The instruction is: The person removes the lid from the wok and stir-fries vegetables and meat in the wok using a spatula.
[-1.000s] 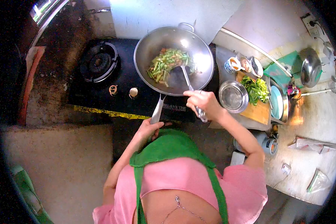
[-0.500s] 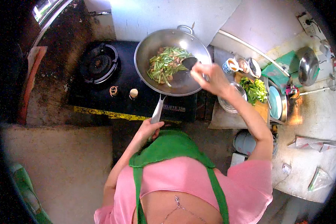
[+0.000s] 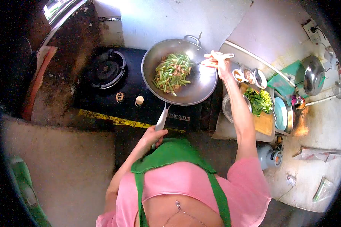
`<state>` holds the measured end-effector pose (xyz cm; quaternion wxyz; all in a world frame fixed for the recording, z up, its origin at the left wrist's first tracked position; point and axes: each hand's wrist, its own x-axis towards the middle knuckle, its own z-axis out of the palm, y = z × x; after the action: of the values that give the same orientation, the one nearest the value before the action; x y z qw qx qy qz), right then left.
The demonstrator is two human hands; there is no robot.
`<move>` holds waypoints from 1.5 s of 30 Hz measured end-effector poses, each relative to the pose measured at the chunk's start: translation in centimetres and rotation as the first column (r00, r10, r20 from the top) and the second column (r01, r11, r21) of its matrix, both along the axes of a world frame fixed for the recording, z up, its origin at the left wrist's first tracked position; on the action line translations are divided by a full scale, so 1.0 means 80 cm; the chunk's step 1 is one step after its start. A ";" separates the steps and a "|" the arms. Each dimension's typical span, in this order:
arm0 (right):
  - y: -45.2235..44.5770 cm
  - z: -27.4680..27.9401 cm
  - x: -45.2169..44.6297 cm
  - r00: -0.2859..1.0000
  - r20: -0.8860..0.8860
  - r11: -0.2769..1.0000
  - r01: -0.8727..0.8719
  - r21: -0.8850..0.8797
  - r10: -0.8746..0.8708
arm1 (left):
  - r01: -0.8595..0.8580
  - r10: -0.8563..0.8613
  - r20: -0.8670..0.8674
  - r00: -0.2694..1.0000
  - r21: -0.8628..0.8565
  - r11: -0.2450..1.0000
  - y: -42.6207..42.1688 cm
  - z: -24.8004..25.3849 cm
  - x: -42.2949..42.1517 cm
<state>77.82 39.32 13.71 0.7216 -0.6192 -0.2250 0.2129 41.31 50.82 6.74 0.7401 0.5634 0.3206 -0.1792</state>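
A steel wok sits on the right side of the black stove. Chopped green stalks mixed with small brownish pieces lie in its middle and left part. My left hand is closed round the wok's long handle, below the rim. Over the wok's upper right rim, my right hand grips a spatula, whose handle end sticks out to the right. Its shaft runs left towards the food, and the blade is hard to make out there.
An unused burner is on the left. To the right are a glass bowl, leafy greens on a cutting board, small bowls with a white spoon, a blue plate, and a gas cylinder below.
My right hand has moved up and away from me, with the spatula turned sideways. The stalks are gathered closer together. My left hand stays on the handle; the view has shifted slightly.
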 end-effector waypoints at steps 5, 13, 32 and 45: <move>0.013 0.057 -0.092 0.870 0.401 0.939 -0.171 -0.299 0.286 | -0.034 0.035 -0.026 0.999 0.024 0.999 -0.004 0.004 0.001; 0.053 0.049 -0.041 0.490 0.819 0.876 0.199 -0.439 0.299 | -0.026 0.026 0.019 0.999 0.013 1.000 -0.001 -0.001 -0.002; 0.131 0.136 -0.137 0.771 0.358 0.819 -0.348 -0.456 0.527 | -0.020 0.021 0.046 0.999 -0.021 1.000 -0.005 -0.010 -0.003; 0.006 0.112 -0.206 0.148 0.664 0.673 -0.300 -0.676 0.733 | -0.045 0.046 0.045 0.998 -0.023 0.999 -0.006 -0.004 -0.002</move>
<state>61.33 39.78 22.70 0.2069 -0.6328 -0.7372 0.1149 41.14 50.35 6.39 0.7571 0.5518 0.3146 -0.1528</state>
